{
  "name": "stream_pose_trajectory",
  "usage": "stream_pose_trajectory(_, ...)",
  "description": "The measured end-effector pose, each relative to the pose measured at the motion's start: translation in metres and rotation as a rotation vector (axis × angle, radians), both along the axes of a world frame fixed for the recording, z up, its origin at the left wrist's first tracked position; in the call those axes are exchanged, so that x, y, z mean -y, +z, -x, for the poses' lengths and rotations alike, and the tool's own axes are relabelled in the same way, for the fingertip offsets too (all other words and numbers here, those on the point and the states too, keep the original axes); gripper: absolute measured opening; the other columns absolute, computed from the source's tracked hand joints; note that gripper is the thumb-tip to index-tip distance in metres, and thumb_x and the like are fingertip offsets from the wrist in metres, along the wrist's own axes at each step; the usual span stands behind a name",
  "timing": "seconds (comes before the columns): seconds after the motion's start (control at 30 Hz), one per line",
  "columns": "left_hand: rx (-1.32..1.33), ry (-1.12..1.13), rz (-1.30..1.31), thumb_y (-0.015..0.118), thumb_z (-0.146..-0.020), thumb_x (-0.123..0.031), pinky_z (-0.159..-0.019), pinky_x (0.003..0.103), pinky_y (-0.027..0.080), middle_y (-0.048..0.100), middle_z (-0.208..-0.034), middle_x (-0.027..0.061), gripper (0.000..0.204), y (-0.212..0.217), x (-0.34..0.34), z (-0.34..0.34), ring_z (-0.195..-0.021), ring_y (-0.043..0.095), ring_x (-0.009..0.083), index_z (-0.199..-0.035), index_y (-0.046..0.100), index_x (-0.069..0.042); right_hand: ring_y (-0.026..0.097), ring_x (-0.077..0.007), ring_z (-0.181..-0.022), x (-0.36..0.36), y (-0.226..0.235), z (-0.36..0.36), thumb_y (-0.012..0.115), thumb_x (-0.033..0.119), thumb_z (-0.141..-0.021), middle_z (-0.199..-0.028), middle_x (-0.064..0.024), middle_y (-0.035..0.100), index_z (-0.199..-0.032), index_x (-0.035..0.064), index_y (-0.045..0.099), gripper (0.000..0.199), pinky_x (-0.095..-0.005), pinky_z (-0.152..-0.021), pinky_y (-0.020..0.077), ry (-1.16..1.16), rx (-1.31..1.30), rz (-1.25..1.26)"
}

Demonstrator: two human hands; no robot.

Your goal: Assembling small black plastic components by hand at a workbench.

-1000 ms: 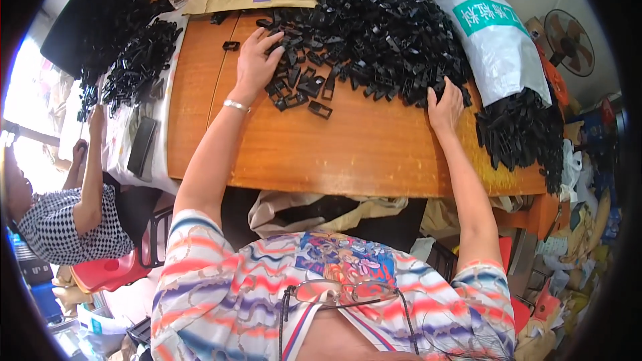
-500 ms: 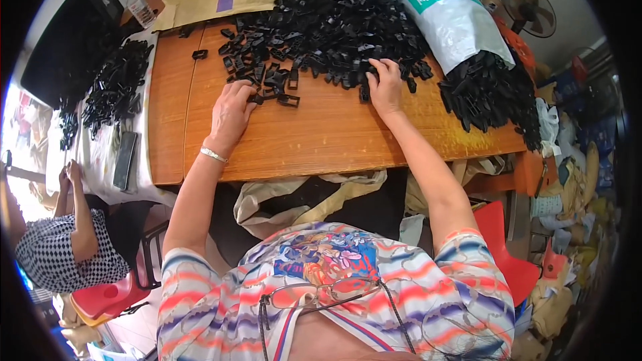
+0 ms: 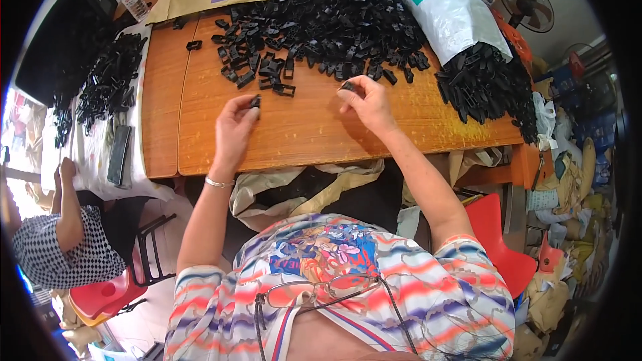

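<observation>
since the earlier frame we've drawn both hands back from the heap; our left hand (image 3: 235,120) pinches a small black clip (image 3: 255,101), our right hand (image 3: 364,101) another black piece (image 3: 348,85), above the wooden table (image 3: 301,134); beyond, the big pile of black parts (image 3: 321,20) looks mostly untouched

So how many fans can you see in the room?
2. One round fan stands behind the table's far right corner, beside the grey sack. A second fan sits lower right of it, partly cut off by the picture's dark rim. Others may be hidden.
</observation>
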State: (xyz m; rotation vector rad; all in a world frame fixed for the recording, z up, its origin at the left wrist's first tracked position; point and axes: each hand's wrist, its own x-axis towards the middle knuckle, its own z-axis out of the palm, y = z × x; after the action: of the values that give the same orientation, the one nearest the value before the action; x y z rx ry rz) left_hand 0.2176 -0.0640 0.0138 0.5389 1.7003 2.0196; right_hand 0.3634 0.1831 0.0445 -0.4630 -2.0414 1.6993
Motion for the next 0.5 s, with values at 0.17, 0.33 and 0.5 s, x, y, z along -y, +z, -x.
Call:
stream_pose_trajectory(0.17,0.224,-0.165,-0.179,0.06,-0.092,-0.005,-0.079,0.024,0.052,0.064,-0.103,0.0042,0.028,0.001,-0.021,-0.042,-0.089,0.061,0.0097,-0.119,0.055,0.0,0.061,-0.0082,-0.061,0.035,0.0,0.006,0.074,0.007,-0.082,-0.081,-0.0032,0.063,-0.094,0.0007,0.056,0.022,-0.0205,-0.055,0.0506,0.15,0.012,0.107)
stream_pose_trajectory(0.33,0.389,-0.2,-0.23,0.06,-0.093,-0.008,-0.079,0.025,0.053,0.064,-0.103,0.0041,0.028,0.002,-0.028,-0.059,-0.09,0.062,0.0101,-0.12,0.054,-0.002,0.058,-0.0047,-0.066,0.06,-0.004,0.004,0.074,0.008,-0.082,-0.083,-0.0023,0.062,-0.096,0.0005,0.057,0.024,-0.0187,-0.057,0.0494,0.184,-0.005,0.185)
stream_pose_trajectory(0.5,0.366,-0.216,-0.268,0.06,-0.092,-0.006,-0.082,0.026,0.053,0.063,-0.108,0.0062,0.029,0.005,-0.028,-0.065,-0.094,0.061,0.0123,-0.12,0.052,0.0,0.056,-0.0038,-0.075,0.075,-0.003,-0.003,0.074,0.007,-0.083,-0.087,-0.001,0.063,-0.101,0.0006,0.057,0.025,-0.0182,-0.068,0.0479,0.179,0.059,0.163)
